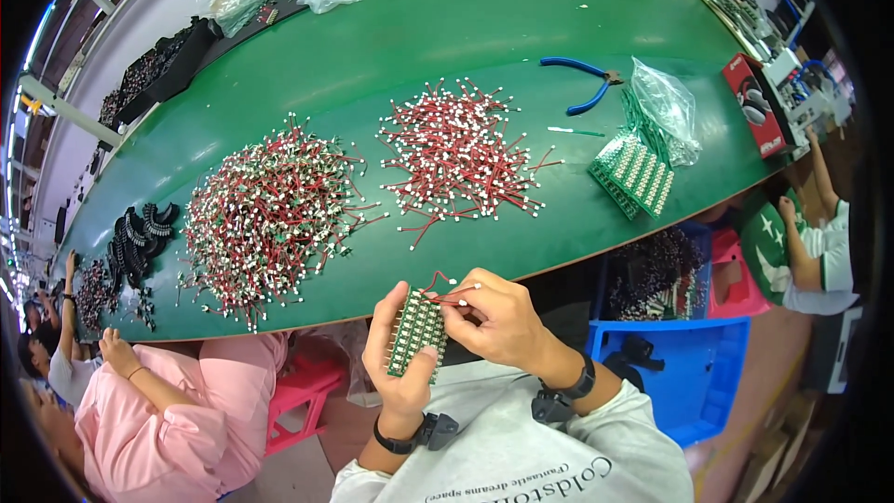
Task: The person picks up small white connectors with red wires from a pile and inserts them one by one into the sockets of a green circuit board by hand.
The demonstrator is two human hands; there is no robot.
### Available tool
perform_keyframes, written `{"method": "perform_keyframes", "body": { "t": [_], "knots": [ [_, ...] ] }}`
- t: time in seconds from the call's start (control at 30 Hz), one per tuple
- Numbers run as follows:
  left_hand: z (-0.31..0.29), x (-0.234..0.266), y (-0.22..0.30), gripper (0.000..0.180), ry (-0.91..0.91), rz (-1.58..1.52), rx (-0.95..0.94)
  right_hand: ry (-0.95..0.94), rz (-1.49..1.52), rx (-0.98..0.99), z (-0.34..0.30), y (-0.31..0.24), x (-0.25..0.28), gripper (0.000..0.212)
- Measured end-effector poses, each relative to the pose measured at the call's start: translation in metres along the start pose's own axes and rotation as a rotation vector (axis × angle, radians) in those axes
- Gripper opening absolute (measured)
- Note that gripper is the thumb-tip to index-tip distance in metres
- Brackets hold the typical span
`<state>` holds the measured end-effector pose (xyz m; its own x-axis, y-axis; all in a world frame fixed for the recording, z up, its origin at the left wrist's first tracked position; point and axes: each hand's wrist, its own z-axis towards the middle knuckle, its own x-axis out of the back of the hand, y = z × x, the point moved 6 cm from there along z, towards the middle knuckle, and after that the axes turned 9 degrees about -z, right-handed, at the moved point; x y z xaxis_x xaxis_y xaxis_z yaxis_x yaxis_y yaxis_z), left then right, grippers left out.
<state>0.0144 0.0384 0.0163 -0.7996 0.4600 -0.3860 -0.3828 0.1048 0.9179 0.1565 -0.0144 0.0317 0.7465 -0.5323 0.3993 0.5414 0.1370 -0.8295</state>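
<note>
My left hand grips a block of green circuit boards with rows of small pale parts, held upright over my lap near the table edge. The thumb lies across the front of the block. My right hand is closed on red wire leads with white connectors, at the block's upper right corner. Whether a lead is seated in a board there cannot be made out. Ahead on the table lies a pile of loose red leads. Left of it is a larger pile of small boards with red leads.
Blue-handled pliers, green board panels, a clear plastic bag and a red box sit at right on the green table. Below stands a blue bin. A person in pink sits close at left.
</note>
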Motion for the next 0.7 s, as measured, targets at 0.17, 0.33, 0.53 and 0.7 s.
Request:
{"method": "perform_keyframes", "body": {
  "t": [0.17, 0.33, 0.53, 0.7],
  "knots": [
    [0.001, 0.001, -0.004, 0.069, -0.025, 0.079, -0.025, -0.025, -0.221, 0.13, -0.002, -0.006, -0.003, 0.009],
    [0.002, -0.002, 0.002, 0.07, -0.093, 0.269, -0.137, -0.057, -0.297, 0.246, 0.0, -0.014, -0.007, 0.009],
    [0.002, 0.002, 0.001, 0.072, -0.042, 0.271, -0.099, -0.061, -0.288, 0.2, 0.001, -0.005, -0.009, 0.008],
    [0.002, 0.008, 0.004, 0.07, -0.033, 0.306, -0.113, -0.042, -0.311, 0.244, 0.002, -0.005, -0.024, 0.01]
  ]
}}
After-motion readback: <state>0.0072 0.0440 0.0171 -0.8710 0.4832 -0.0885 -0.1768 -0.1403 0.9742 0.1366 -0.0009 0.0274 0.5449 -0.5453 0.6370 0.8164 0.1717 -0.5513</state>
